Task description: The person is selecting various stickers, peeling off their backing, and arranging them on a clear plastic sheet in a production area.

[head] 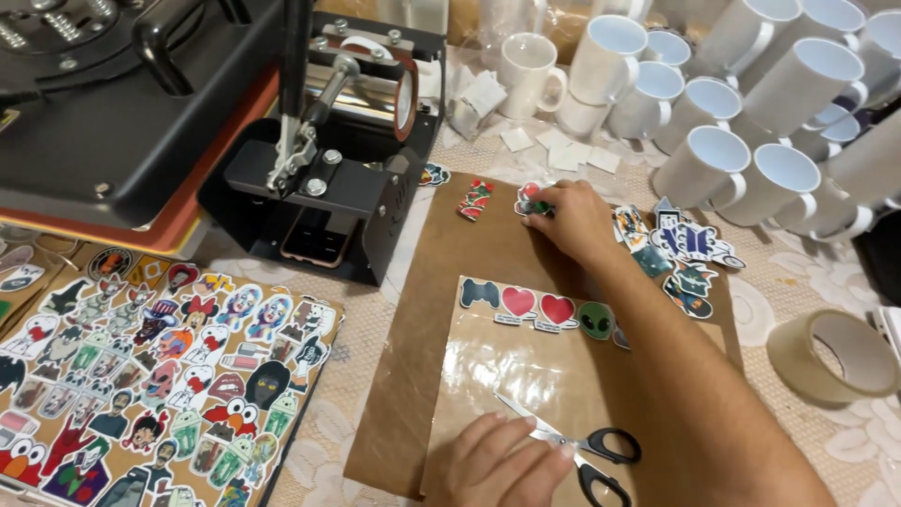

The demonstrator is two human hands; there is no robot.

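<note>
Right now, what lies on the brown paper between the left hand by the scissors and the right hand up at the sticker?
In the head view, a row of cut-out stickers lies between the left hand and the right hand: a dark shape, two red hearts, a green alien face.

A small craft workshop for printing mugs, likely set up at home. A black heat press [113,103] with a mug clamp [361,103] stands at the table's far left corner, blank white mugs [732,103] crowd the far right, and a lace-patterned tablecloth [817,282] covers the table.
</note>
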